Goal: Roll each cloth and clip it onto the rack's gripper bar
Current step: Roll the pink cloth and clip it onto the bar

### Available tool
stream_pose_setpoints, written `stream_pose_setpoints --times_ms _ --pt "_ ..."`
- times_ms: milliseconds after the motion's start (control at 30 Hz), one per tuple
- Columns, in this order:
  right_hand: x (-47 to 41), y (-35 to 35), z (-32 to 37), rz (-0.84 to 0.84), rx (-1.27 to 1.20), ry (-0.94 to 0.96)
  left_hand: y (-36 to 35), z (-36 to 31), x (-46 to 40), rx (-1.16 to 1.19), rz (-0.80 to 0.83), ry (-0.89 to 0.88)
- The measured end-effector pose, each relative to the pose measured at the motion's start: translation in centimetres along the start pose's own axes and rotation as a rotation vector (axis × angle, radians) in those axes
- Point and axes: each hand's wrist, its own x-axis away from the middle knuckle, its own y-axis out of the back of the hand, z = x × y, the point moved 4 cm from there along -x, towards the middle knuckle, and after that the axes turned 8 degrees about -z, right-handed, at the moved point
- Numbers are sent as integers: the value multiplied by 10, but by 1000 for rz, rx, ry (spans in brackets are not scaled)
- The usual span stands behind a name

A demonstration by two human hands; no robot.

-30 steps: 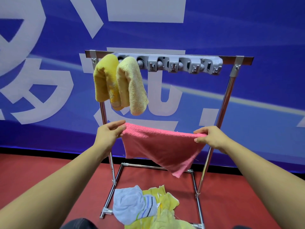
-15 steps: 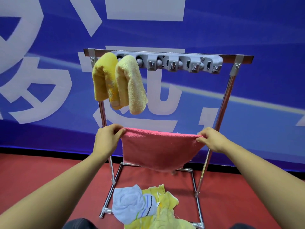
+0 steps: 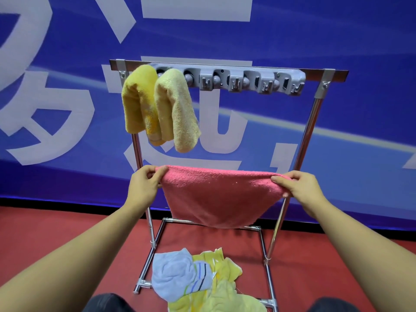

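Pink cloth (image 3: pixel 221 197) stretched across frame centre, below gripper bar (image 3: pixel 229 81). Left hand (image 3: pixel 144 188) pinching left corner, right hand (image 3: pixel 301 188) gripping right corner. Two yellow cloths (image 3: pixel 157 104) clipped at bar's left end. Cloth pile (image 3: pixel 202 282) at bottom centre.

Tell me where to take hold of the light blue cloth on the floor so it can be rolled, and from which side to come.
Judging by its pose, grip the light blue cloth at its bare left edge, coming down from above on the left. It lies crumpled on the red floor inside the rack's base, and its right side overlaps the striped and yellow cloths, so a grab there might lift those too.
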Motion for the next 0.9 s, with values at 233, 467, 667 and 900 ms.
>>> stream_pose_setpoints --times_ms 233,467,667,900 --pt "7 -8 -28 74 -493 -218 7 21 -5 157 -74 97" --pt "11 -33 -76 35 -496 -275 -4 66 6 118 -109 132" --pt "15 -41 -116 -124 -245 -234 -20 110 16 40 -108 174" --pt "15 -50 -141 -133 -258 -365 -33 152 19 4 -124 353"
